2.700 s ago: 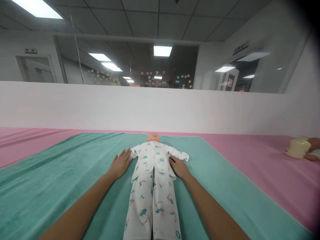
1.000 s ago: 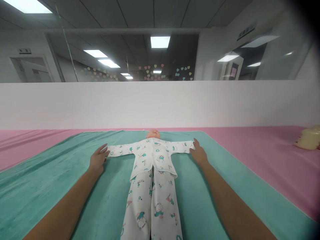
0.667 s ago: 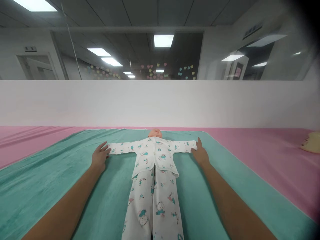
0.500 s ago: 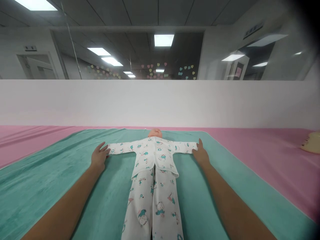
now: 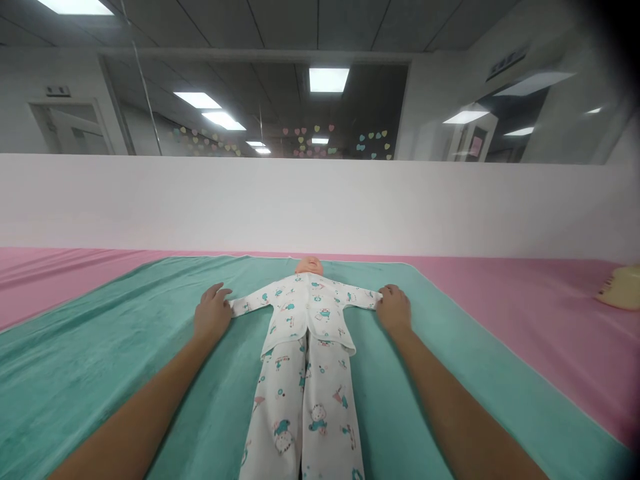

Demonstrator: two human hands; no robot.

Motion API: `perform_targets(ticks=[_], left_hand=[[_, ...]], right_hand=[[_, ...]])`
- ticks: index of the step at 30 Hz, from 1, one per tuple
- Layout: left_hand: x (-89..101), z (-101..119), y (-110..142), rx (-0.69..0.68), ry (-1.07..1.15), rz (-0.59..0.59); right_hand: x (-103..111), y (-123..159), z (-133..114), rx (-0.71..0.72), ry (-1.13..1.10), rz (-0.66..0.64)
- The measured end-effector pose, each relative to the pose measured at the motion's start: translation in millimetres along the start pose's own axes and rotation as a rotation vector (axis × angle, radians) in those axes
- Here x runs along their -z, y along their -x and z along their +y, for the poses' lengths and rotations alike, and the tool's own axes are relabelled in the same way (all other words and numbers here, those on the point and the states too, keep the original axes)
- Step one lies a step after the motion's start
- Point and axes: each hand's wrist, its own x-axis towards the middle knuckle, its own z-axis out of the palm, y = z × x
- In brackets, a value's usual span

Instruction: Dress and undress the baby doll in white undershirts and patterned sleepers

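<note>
A baby doll (image 5: 309,265) lies on its back, its head at the far end. It is dressed in a white printed top (image 5: 306,310) and matching trousers (image 5: 305,410). My left hand (image 5: 213,312) grips the end of the sleeve on the left, which slants down a little; its fingers are bent and the thumb is hidden. At the opposite cuff, my right hand (image 5: 395,308) has its fingers curled over the sleeve end. Whether a doll hand is inside either grip cannot be seen.
Beneath the doll a teal blanket (image 5: 125,353) is spread over a pink sheet (image 5: 525,307). A yellow object (image 5: 620,288) sits at the right edge. Behind stands a low white wall (image 5: 310,207) with glass above it.
Both hands have moved inward and the left one slightly down. The sleeves, stretched straight out before, now angle lower. My right index finger, pointing up before, is curled.
</note>
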Motion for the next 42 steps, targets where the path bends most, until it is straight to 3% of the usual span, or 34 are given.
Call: perform_targets(ticks=[2,5,9,14,17,21,26,30,33,36,39,42], left_hand=[[-2.2,12.7,1.7,-0.084,0.086,-0.04],[-7.7,34.2,7.5,-0.163,0.2,-0.21],[-17.2,43.0,14.3,-0.195,0.155,-0.335],[-22.8,27.8,10.8,-0.111,0.141,-0.383],[-21.8,22.0,8.3,-0.106,0.133,-0.378],[-17.5,12.0,6.6,-0.079,0.109,-0.41],[-12.6,-8.7,2.4,-0.049,0.081,-0.502],[-14.7,-13.5,1.4,-0.058,0.066,-0.497],[-14.5,-10.3,2.1,-0.032,0.058,-0.478],[-6.6,-3.5,5.5,-0.005,0.072,-0.434],[9.7,9.7,16.3,0.014,0.105,-0.308],[30.0,31.4,39.0,-0.098,0.111,-0.152]], right_hand=[[1.9,3.9,-23.2,0.154,-0.064,0.012],[-0.3,12.5,-60.5,0.326,-0.243,-0.079],[-7.0,22.3,-82.5,0.364,-0.328,-0.221],[-13.2,20.8,-58.6,0.347,-0.115,-0.345],[-16.7,16.3,-44.1,0.254,-0.021,-0.374],[-16.4,11.4,-26.3,0.156,0.024,-0.396],[-5.1,12.1,15.6,0.079,0.0,-0.477],[2.5,19.3,42.1,0.087,0.048,-0.515],[8.0,27.7,42.1,0.067,0.11,-0.487],[20.7,40.4,24.1,0.108,0.118,-0.346],[40.7,59.2,-6.0,0.262,-0.054,-0.22],[58.7,81.7,-37.0,0.381,-0.336,-0.265]])
